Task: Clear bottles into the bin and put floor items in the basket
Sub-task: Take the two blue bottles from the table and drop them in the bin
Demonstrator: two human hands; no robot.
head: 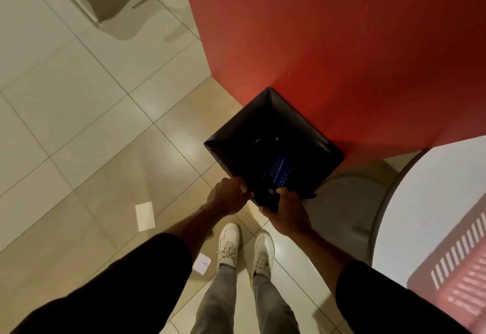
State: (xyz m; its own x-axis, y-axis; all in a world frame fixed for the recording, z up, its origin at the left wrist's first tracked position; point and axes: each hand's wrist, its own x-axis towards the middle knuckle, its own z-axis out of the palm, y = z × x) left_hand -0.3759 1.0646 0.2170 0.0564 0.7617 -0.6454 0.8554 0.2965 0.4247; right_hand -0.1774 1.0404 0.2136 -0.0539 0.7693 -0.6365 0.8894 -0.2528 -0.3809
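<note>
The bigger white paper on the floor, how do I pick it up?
Pinch one corner of the bigger white rectangular paper from above, probably sliding a fingertip under: it lies flat on the beige tiled floor, so no side stands up.

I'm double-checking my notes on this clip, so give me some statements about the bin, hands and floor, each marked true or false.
1. Both the left hand and the right hand grip the black bin at its near rim. True.
2. The black bin stands clear of any wall. False: it sits against the red wall.
3. A larger paper and a smaller paper lie on the floor tiles. True.
4. The red basket sits on the floor. False: it is on the white table.
</note>
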